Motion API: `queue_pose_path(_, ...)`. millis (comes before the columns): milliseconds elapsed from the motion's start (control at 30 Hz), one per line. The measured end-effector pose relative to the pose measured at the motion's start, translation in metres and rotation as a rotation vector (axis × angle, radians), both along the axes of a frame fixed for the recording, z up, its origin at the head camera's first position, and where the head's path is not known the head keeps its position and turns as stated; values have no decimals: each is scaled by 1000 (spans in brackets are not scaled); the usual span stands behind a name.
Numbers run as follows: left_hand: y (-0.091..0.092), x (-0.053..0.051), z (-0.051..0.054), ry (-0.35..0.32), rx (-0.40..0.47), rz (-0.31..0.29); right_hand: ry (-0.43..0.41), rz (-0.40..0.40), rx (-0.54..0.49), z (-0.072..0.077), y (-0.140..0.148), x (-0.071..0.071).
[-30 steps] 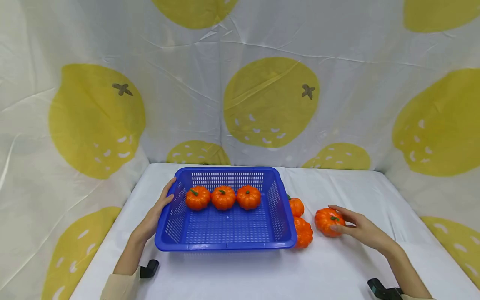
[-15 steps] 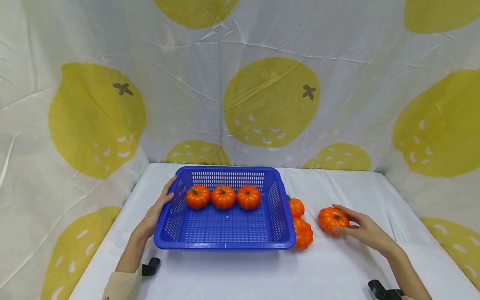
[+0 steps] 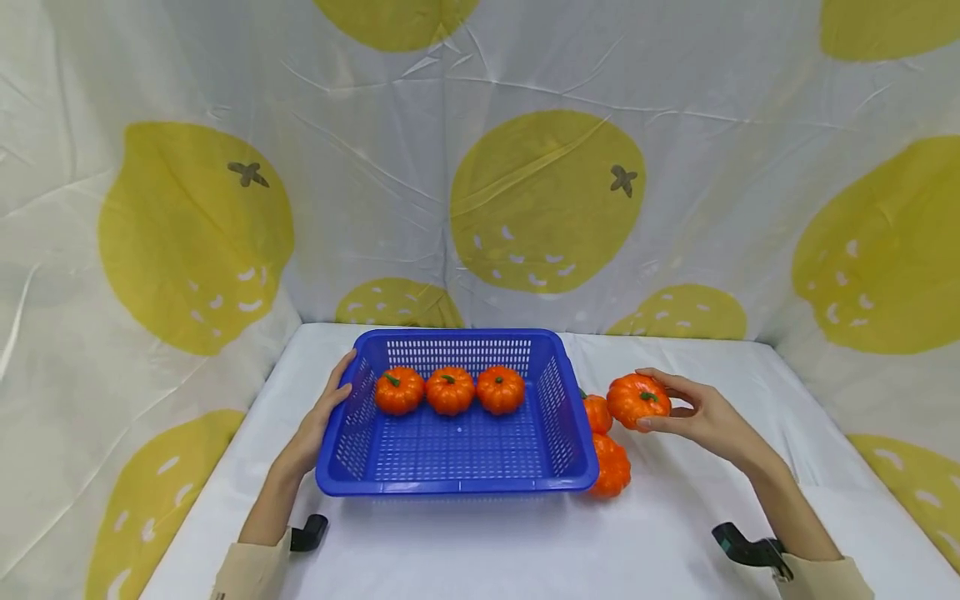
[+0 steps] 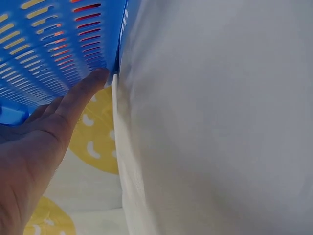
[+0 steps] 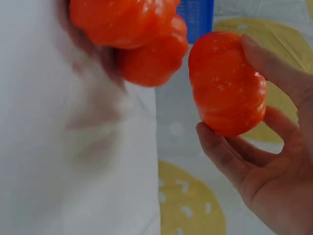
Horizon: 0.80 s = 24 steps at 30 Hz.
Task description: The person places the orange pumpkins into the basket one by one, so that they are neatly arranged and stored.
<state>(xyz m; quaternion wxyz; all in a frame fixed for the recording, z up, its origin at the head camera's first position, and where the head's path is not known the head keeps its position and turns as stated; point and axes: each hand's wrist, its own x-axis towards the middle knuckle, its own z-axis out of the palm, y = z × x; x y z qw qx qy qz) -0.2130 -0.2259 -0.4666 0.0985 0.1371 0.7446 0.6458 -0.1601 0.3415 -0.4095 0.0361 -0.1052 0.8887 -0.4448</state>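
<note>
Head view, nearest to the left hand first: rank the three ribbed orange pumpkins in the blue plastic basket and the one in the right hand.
From the left hand:
1. Left pumpkin, left half of the basket
2. Middle pumpkin, between its two neighbours
3. Right pumpkin, right of the basket's centre
4. Held pumpkin, outside the basket, in the right hand

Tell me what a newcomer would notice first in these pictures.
The blue basket in the middle would likely catch the eye first, with three orange pumpkins in a row inside. Right of it, the right hand holds another pumpkin. Behind, large yellow lemons are printed on the pale cloth.
</note>
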Motion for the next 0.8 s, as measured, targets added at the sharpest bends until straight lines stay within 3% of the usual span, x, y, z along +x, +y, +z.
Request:
queue_pose_path(367,3,1,4,1,12,0,8,70,-104,24,-72,-21)
queue_pose_path(600,4,1,5,1,-9,13,2,103,-123,28,-129,-33)
queue_pose_path(800,4,2,5,-12,1,11,-33,115,-148,27,-184,-34)
